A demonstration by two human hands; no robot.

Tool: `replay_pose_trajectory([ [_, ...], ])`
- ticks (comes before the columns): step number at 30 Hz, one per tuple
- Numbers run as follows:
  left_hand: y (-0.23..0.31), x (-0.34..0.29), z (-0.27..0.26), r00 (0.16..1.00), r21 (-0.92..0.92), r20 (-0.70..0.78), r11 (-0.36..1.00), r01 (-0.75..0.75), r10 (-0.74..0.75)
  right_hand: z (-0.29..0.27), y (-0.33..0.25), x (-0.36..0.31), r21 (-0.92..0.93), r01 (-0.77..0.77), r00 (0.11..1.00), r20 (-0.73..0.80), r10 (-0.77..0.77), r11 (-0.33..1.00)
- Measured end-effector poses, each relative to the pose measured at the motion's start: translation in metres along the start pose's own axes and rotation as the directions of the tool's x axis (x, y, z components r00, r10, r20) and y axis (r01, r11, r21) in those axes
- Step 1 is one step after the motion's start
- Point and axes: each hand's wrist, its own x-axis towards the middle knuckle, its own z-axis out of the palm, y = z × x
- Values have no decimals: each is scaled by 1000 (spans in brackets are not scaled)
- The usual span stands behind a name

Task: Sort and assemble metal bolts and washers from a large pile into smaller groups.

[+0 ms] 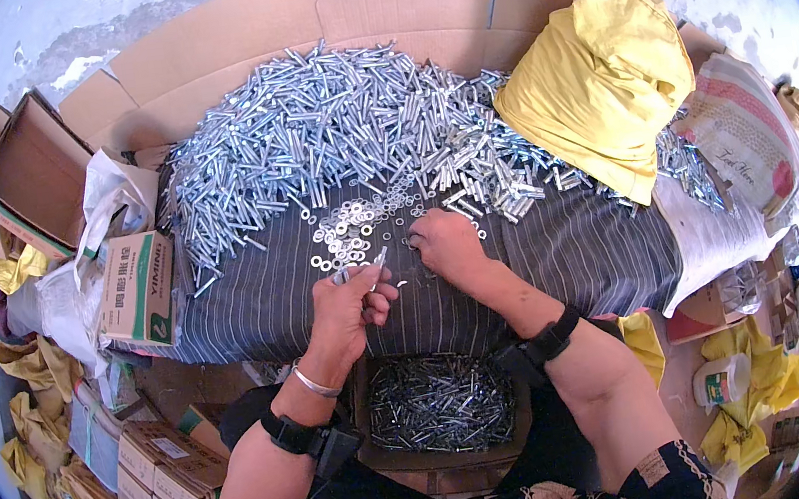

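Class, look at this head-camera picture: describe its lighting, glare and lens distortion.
Head view: bright, even daylight; the pile of bolts glints; a black rim rings the picture; the cardboard edges bow; the left hand and right hand are sharp.

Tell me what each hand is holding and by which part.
The left hand pinches a metal bolt by its lower end. The right hand rests fingers-down among the washers; whether it grips one cannot be told.

bolts (323,128): shiny metal | cloth (582,256): matt striped fabric | boxes (36,171): matt cardboard
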Motion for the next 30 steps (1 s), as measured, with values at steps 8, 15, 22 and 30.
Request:
replay_pose_trajectory([
  [8, -4, 2, 3, 1000, 28, -2, 999, 19, -19, -3, 3, 2, 19, 46, 999, -8, -45, 999],
  [15, -7, 4, 4, 999, 15, -3, 999, 43, -43, -44, -24, 4, 641, -460, 887, 364, 284, 614],
  [22, -8, 3, 7, 999, 25, 26, 999, 31, -32, -38, -28, -6, 851, -427, 904, 394, 167, 304],
  [30, -13, 3, 6, 989, -69, 58, 987, 143, -139, -19, -35, -25, 617, -8, 998, -46, 47, 787],
])
